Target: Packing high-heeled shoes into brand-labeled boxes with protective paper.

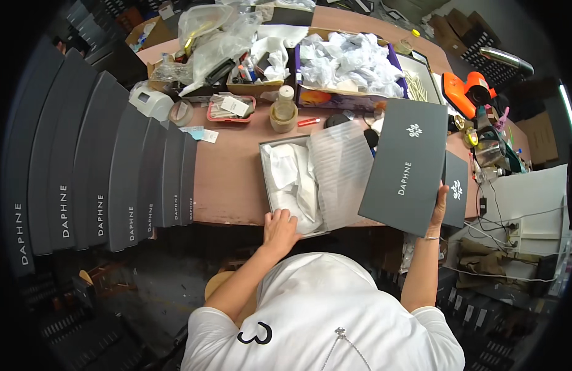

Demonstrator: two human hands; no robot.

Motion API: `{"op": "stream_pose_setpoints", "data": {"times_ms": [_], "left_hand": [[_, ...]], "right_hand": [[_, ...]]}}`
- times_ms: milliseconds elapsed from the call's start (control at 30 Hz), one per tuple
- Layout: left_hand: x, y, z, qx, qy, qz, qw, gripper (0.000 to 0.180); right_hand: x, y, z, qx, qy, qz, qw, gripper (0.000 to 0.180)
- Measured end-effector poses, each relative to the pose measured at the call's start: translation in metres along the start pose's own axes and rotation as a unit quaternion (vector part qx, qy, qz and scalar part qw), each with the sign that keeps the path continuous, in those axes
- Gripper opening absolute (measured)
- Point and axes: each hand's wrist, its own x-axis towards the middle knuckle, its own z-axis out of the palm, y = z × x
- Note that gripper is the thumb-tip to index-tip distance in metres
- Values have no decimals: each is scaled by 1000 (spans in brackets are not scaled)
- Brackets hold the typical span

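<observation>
Nearest to us is our own white-shirted torso, forearms rising from the near edge of the head view. Our left hand [280, 227] rests fingers together, pressed flat on the near rim of the open grey box [265, 179], which sits at the near edge of the brown table [230, 167] and is lined with white tissue [289, 176]. A sheet of translucent ribbed wrap [341, 173] lies across the box's right half. Our right hand [439, 207] grips the near right corner of the dark lid [406, 164], fingers clamped on its edge, the lid tilted up just right of the box. We judge the packing is at the closing stage: the lid wants squaring over the box and lowering, with the left hand steadying the base. A fan of matching dark boxes [100, 179] stands far left; clutter and crumpled white paper [348, 62] lie far.
</observation>
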Motion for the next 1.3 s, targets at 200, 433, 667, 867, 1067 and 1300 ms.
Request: {"op": "stream_pose_setpoints", "data": {"times_ms": [200, 433, 667, 867, 1067, 1300], "left_hand": [[-5, -32, 22, 8, -42, 57, 997, 5], [22, 6, -4, -637, -213, -128, 730, 12], [39, 60, 34, -376, -282, 117, 875, 37], [83, 119, 99, -481, -71, -17, 874, 78], [74, 78, -11, -473, 205, -112, 850, 84], [60, -21, 1, -469, 97, -236, 846, 50]], "right_hand": [[-37, -44, -3, -215, 76, -8, 974, 65], [-41, -34, -5, -402, 22, 159, 902, 63], [-34, -5, -31, -207, -13, 131, 970, 86], [-35, -63, -26, -278, 34, 70, 957, 86], [-40, -37, -53, -288, 18, 113, 951, 89], [-1, 13, -36, -254, -24, 138, 957, 98]]}}
